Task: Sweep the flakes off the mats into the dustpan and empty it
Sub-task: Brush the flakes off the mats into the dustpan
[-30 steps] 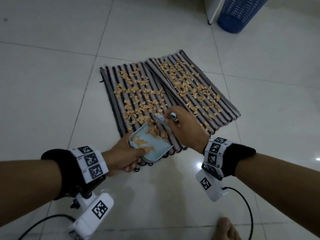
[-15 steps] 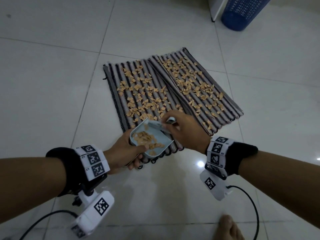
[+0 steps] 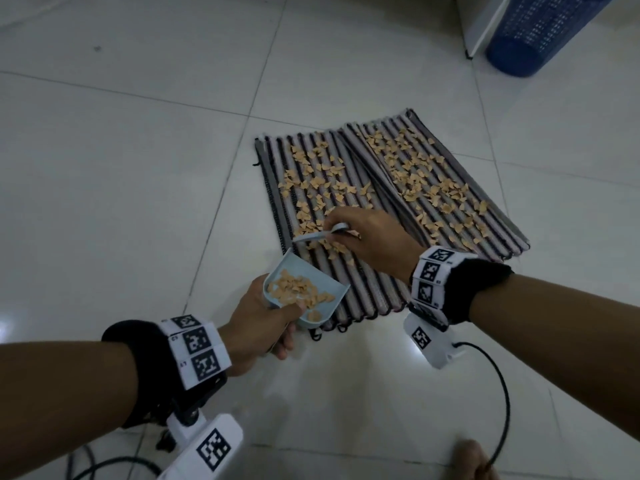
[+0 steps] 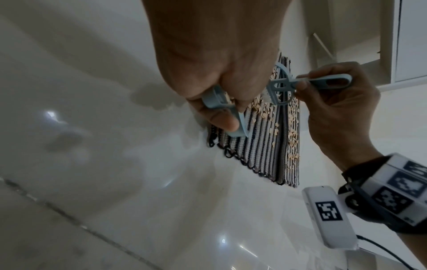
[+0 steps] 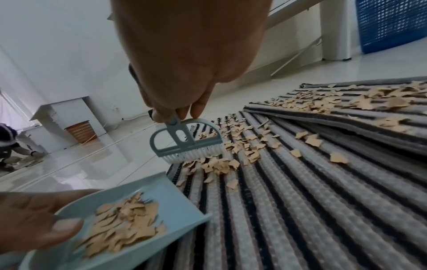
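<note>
Pale-blue plastic is what both tools are made of: a small dustpan (image 3: 313, 289) is gripped at its handle end by the left hand (image 3: 258, 329), with the thumb laid over its rear rim and the fingers curled beneath, and a little brush (image 5: 186, 141) is pinched by its handle in the fingers of the right hand (image 3: 372, 242). The dustpan is held at the near left corner of the left mat (image 3: 349, 289), its open lip turned toward the mat (whether the lip touches the weave cannot be told), and a heap of tan flakes (image 3: 298, 289) is carried inside it. The white bristles of the brush are set down on the left mat's near half, by its left edge, with a loose cluster of flakes lying just before them. Two striped grey-and-black mats are laid side by side on the white tiled floor (image 3: 121, 174), the right mat (image 3: 460, 188) overlapping the left along their shared edge. Flakes are scattered across the far half of the left mat and over most of the right mat. A blue mesh basket (image 3: 540, 32) is seen well beyond the mats' far right corner, beside a white furniture leg (image 3: 481, 26). Tagged bands are worn on both wrists.
</note>
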